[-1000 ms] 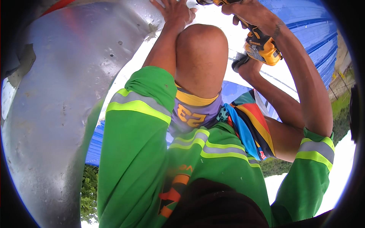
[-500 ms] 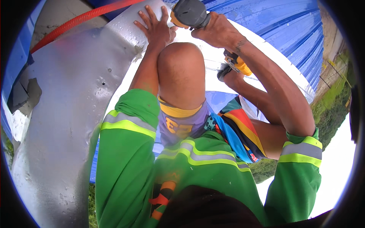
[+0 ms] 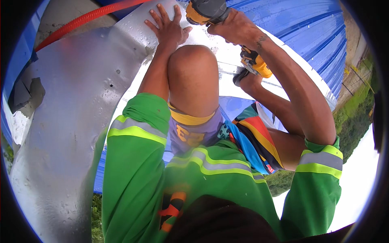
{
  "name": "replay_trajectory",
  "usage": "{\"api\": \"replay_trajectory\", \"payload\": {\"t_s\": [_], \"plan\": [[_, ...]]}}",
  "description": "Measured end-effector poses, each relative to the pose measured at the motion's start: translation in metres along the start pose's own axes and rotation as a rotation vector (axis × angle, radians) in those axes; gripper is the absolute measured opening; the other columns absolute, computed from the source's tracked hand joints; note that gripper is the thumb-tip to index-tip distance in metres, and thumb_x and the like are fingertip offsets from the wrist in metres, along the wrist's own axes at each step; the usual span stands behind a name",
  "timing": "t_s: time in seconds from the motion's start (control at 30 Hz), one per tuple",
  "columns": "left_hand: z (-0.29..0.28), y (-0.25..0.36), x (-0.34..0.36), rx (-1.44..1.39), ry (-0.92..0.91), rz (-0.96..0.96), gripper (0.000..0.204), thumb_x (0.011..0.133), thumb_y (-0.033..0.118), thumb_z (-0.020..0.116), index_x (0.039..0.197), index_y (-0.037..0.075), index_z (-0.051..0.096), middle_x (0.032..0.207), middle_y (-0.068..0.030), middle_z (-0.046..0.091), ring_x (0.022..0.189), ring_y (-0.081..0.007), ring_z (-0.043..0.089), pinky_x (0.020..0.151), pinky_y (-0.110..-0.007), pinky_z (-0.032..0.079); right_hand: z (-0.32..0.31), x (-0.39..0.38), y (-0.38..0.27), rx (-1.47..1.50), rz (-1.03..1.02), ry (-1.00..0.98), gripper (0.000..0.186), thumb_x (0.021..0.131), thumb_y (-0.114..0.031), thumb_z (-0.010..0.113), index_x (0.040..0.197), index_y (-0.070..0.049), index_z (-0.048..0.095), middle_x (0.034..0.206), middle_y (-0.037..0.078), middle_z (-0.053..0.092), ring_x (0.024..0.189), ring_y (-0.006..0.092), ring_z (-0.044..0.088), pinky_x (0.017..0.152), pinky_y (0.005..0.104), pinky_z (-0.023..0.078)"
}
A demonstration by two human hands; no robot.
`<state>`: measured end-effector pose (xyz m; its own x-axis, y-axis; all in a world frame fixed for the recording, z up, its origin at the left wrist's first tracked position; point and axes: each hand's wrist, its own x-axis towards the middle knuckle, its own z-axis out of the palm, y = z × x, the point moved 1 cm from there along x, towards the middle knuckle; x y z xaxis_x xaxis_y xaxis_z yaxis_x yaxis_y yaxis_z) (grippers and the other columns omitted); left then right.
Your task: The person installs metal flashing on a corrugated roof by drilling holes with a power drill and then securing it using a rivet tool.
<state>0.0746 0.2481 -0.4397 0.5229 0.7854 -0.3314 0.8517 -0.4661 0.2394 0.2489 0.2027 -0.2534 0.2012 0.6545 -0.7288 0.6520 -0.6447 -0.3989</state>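
My left hand [image 3: 169, 31] lies with fingers spread on the bare silvery metal sheet [image 3: 85, 93], near its far end. The thumb points toward a yellow-and-black cordless drill [image 3: 207, 11]. My right hand [image 3: 237, 29] is wrapped round the drill's handle, and the yellow base of the tool [image 3: 259, 67] shows below my wrist. The drill's body is at the top of the view, just right of my left hand. Its tip is hard to make out. My bent knee [image 3: 193, 67] rises between my forearms.
Blue ribbed roofing [image 3: 300, 36] spreads at the far right, beside a glaring white strip. A red corrugated hose [image 3: 87, 23] crosses the far left. The metal sheet has a torn edge [image 3: 36, 95] and small holes. Grass [image 3: 356, 101] shows past the roof edge at right.
The drill and my right hand have shifted slightly right, widening the space between the drill and my left thumb. My left hand stays spread on the sheet, almost unmoved.
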Motion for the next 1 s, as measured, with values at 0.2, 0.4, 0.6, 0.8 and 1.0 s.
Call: {"api": "replay_trajectory", "payload": {"t_s": [0.2, 0.4, 0.6, 0.8, 1.0], "plan": [[-0.01, -0.005, -0.013, -0.137, 0.049, 0.026, 0.102, 0.08, 0.046, 0.073, 0.158, 0.017, 0.014, 0.159, -0.0302, -0.015, 0.144, -0.0563, -0.013, 0.107, -0.076, -0.005, 0.01, -0.008, 0.01, -0.046, -0.027, -0.005, 0.041, 0.083, -0.04, 0.065, 0.104, -0.004, 0.068, 0.066, 0.005, 0.062, 0.06, 0.0129, 0.062, 0.059, 0.0298, 0.053], [-0.008, 0.0, -0.014, -0.2, 0.086, 0.027, 0.097, 0.08, 0.041, 0.071, 0.157, 0.015, 0.018, 0.159, -0.0304, -0.014, 0.144, -0.0563, -0.013, 0.107, -0.076, -0.008, 0.015, -0.008, 0.013, -0.153, -0.095, -0.003, 0.042, 0.083, -0.037, 0.066, 0.108, -0.004, 0.065, 0.074, 0.008, 0.067, 0.064, 0.0165, 0.064, 0.063, 0.0329, 0.054], [-0.002, -0.002, -0.016, -0.307, 0.299, 0.073, 0.091, 0.081, 0.04, 0.065, 0.157, 0.015, 0.02, 0.158, -0.0324, -0.013, 0.143, -0.0565, -0.014, 0.107, -0.074, -0.01, 0.021, -0.019, 0.013, -0.089, -0.142, 0.03, 0.041, 0.078, -0.036, 0.069, 0.099, -0.002, 0.07, 0.083, 0.019, 0.071, 0.074, 0.0305, 0.07, 0.074, 0.0377, 0.056], [-0.01, 0.006, -0.013, -0.187, 0.067, -0.052, 0.092, 0.08, 0.04, 0.067, 0.156, 0.015, 0.022, 0.158, -0.0328, -0.014, 0.144, -0.0555, -0.016, 0.109, -0.072, -0.009, 0.024, -0.011, 0.022, -0.124, -0.154, 0.08, 0.039, 0.078, -0.035, 0.069, 0.098, -0.002, 0.07, 0.084, 0.019, 0.072, 0.078, 0.0304, 0.071, 0.077, 0.0381, 0.056], [-0.013, 0.007, -0.013, -0.226, 0.075, -0.047, 0.097, 0.076, 0.035, 0.074, 0.156, 0.014, 0.022, 0.158, -0.032, -0.015, 0.144, -0.054, -0.018, 0.11, -0.071, -0.009, 0.011, -0.014, 0.004, -0.083, -0.044, -0.063, 0.037, 0.085, -0.037, 0.065, 0.102, -0.005, 0.068, 0.065, 0.004, 0.061, 0.059, 0.0118, 0.06, 0.058, 0.0283, 0.051]]}}
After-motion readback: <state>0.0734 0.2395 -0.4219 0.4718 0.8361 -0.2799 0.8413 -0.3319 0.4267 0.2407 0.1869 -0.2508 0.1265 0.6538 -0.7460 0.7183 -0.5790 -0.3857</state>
